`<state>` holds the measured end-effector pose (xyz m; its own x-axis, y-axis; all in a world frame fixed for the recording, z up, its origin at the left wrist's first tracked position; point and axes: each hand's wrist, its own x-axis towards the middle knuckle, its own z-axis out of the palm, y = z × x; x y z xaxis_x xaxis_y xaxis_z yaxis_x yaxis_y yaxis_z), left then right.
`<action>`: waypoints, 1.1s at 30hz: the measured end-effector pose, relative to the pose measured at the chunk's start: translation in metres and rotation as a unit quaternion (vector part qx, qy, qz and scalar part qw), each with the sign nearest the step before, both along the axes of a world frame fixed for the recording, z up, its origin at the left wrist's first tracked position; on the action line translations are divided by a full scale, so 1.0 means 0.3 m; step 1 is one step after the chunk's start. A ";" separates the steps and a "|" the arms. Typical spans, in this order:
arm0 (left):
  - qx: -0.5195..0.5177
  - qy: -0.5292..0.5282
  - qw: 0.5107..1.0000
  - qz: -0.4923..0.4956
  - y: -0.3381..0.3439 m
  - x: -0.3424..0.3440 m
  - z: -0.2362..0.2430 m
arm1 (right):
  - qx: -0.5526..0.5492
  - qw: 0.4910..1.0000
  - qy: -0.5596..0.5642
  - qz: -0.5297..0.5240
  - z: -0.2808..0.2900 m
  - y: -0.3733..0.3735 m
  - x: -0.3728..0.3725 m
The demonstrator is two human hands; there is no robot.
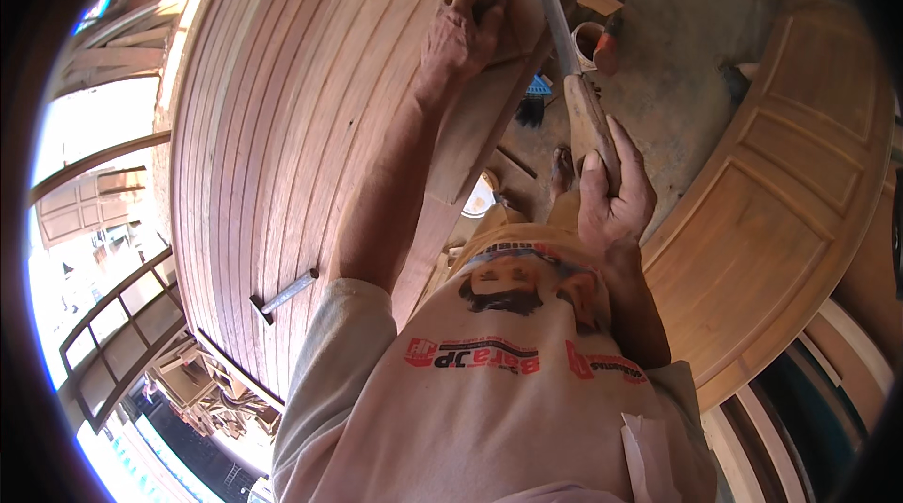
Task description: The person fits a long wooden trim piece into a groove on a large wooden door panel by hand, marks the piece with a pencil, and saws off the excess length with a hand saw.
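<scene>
My left hand (461, 38) rests at the right side of a broad panel of reddish wooden slats (310, 80). Its fingers curl down near the slat ends, and whatever lies under them is hidden. In my right hand (616, 197) is the wooden handle (588, 117) of a long tool, thumb and fingers closed round it. A narrow grey metal blade (553, 14) runs from that handle up past the top edge of the view, over the bench side. On the slats, left of my left elbow, lies a small grey bar tool (287, 293) with a dark crosspiece.
A carved panel door (752, 212) leans at the right. On the floor stand a pail (588, 44) with an orange-red object beside it, a blue-and-black brush (531, 103) and a white tub (480, 195). Window frames (122, 334) and wood scraps (202, 381) are at the left.
</scene>
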<state>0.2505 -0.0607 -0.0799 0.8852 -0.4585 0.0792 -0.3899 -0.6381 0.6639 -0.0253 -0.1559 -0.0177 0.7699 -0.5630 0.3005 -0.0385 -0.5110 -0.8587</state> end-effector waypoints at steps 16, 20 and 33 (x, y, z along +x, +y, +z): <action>0.035 0.006 0.999 -0.005 0.019 0.000 -0.007 | 0.051 0.995 0.034 0.075 -0.075 -0.029 -0.076; 0.013 0.010 1.000 -0.019 0.033 0.009 -0.022 | 0.066 0.991 0.074 0.086 -0.057 -0.023 -0.066; 0.017 0.027 0.999 -0.026 0.028 0.018 -0.007 | 0.043 0.995 0.069 0.053 -0.027 0.045 -0.049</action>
<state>0.2558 -0.0523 -0.0819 0.8632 -0.5047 0.0155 -0.3863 -0.6404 0.6638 -0.0402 -0.1424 -0.0256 0.8567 -0.4959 0.1420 -0.1085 -0.4424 -0.8903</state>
